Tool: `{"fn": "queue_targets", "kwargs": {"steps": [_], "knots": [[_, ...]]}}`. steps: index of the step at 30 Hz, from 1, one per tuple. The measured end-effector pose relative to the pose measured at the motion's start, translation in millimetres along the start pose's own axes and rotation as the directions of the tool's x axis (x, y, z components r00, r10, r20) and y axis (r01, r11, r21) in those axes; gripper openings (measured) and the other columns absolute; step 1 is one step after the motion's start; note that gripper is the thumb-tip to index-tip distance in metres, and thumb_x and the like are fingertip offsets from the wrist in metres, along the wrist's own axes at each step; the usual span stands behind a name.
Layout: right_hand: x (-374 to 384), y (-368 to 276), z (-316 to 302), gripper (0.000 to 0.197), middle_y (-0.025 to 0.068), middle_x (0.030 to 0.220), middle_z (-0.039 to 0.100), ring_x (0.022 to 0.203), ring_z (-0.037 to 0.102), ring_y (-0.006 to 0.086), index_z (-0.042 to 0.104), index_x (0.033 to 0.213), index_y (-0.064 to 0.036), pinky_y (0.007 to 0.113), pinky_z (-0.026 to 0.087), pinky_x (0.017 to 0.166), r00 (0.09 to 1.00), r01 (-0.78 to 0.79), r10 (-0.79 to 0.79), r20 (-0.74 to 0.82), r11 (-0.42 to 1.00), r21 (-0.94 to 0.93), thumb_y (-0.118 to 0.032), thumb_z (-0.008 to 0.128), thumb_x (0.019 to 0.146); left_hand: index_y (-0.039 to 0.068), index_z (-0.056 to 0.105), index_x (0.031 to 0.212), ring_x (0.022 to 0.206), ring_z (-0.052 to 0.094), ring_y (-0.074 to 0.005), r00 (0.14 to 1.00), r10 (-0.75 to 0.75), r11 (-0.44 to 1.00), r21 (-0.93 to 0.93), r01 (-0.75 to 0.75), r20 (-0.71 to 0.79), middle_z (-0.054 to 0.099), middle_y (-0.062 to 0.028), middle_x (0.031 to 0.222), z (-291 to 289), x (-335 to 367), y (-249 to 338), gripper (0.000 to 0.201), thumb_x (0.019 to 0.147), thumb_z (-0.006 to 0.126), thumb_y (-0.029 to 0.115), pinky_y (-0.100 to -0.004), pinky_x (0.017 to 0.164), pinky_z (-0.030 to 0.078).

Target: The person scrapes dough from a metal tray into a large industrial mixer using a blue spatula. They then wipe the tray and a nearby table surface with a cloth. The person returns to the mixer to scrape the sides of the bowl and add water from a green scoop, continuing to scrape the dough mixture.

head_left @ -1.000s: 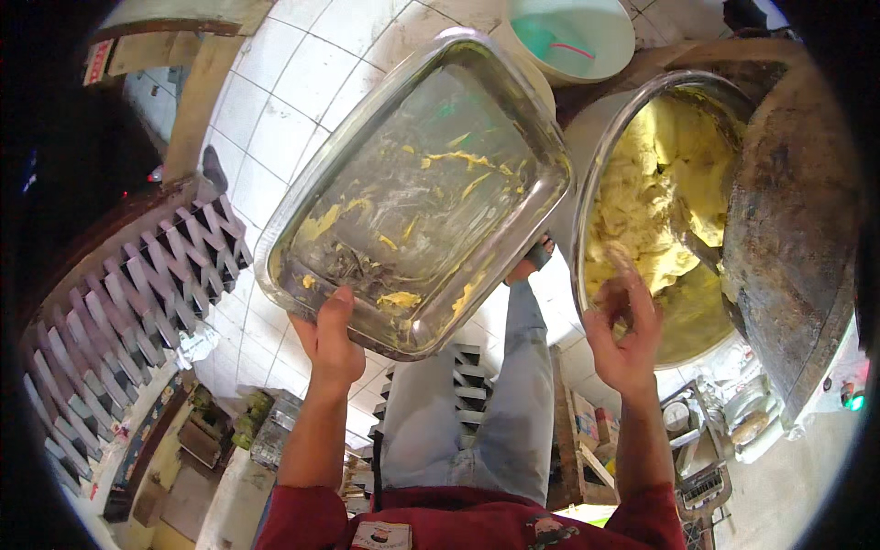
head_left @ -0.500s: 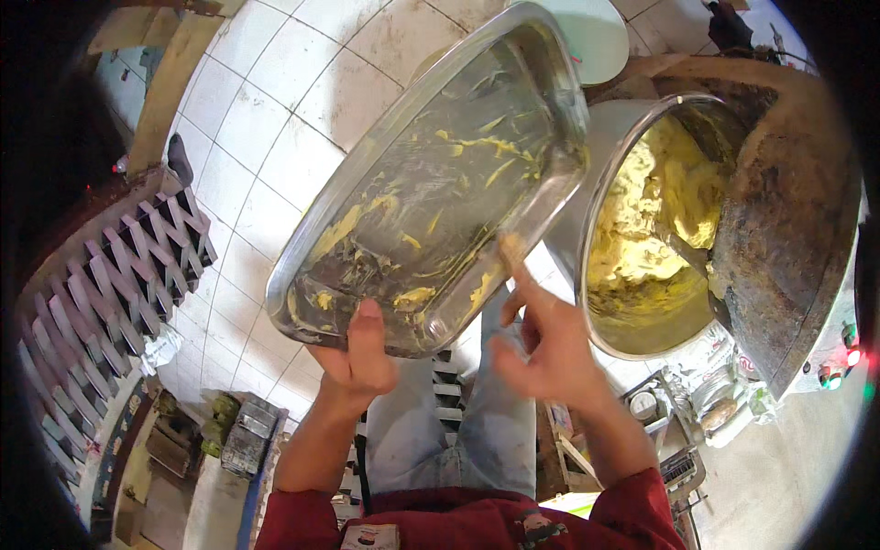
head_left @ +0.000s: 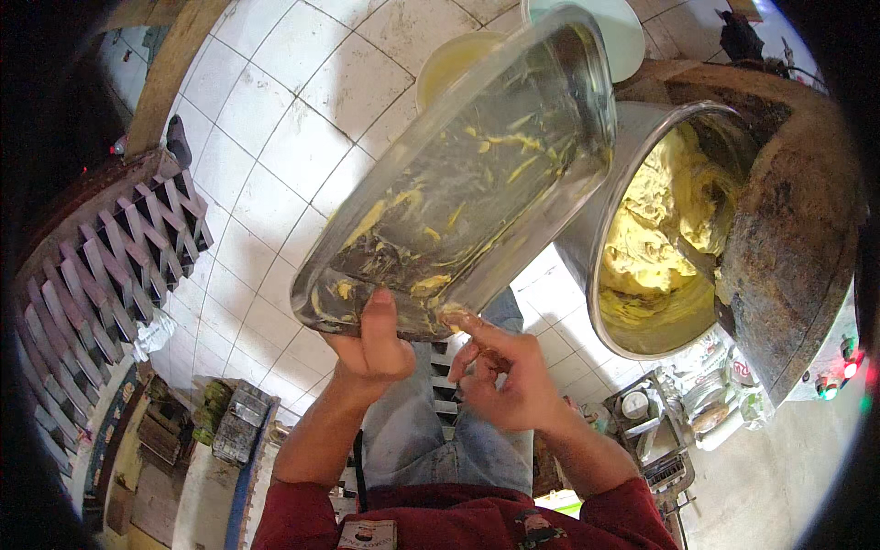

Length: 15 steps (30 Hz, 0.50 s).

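Note:
My left hand (head_left: 378, 341) grips the near-left corner of a rectangular metal pan (head_left: 458, 206), its thumb over the inside of the rim. The pan is held tilted in the air, with yellow smears of soft dough or batter across its inside. At the pan's near edge is my right hand (head_left: 504, 371), its index finger stretched out against the wall and yellow residue on the fingertip. The other fingers of that hand are curled loosely, holding nothing. To the right, a metal mixing bowl (head_left: 605, 284) holds a yellow dough-like mass (head_left: 665, 220) with a mixer arm in it.
A worn, stained mixer housing (head_left: 788, 220) stands over the bowl at right. Behind the pan are a yellowish round container (head_left: 449, 69) and a pale round lid or tub (head_left: 628, 37). A folding metal gate (head_left: 119, 266) runs along the left. White tiles (head_left: 284, 147) cover the floor.
My right index finger has slid along the pan's near side wall toward the near-left corner. The pan has shifted slightly right and tilted more steeply.

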State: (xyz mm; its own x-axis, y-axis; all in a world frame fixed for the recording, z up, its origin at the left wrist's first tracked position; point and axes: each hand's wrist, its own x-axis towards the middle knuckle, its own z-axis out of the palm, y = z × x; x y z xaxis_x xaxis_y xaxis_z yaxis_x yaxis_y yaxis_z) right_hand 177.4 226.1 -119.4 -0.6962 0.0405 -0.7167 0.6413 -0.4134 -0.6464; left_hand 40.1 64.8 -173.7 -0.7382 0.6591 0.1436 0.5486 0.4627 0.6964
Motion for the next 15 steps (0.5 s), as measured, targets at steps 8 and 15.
{"fn": "queue_targets", "kwargs": {"steps": [8,15], "knots": [[-36.9,26.6,-105.9,0.057,0.0074,0.085,0.067,0.060,0.055,0.0061,0.057,0.133,-0.0014,0.021,0.042,0.049,0.997,0.071,-0.066,-0.028,0.897,0.437,-0.009,0.067,0.077,-0.005,0.060,0.120,0.101,0.061,-0.0354,0.988,0.105,0.950,0.306,-0.066,-0.111,0.062,-0.0218,0.114,-29.1,-34.2,-77.5,0.032,0.094,0.059,0.014,-0.0517,0.095,0.046],[-3.9,93.2,-265.0,0.082,0.0181,0.090,0.068,0.071,0.066,0.0265,0.033,0.153,-0.0052,0.036,0.054,0.070,0.744,-0.341,-0.167,-0.647,0.738,-0.583,-0.019,0.069,0.081,-0.004,0.061,0.112,0.104,0.060,-0.0311,0.842,-0.477,0.874,-0.234,0.426,-0.253,0.059,-0.0200,0.117,-12.0,-37.4,-65.7,0.023,0.092,0.065,0.007,-0.0460,0.094,0.050]]}}
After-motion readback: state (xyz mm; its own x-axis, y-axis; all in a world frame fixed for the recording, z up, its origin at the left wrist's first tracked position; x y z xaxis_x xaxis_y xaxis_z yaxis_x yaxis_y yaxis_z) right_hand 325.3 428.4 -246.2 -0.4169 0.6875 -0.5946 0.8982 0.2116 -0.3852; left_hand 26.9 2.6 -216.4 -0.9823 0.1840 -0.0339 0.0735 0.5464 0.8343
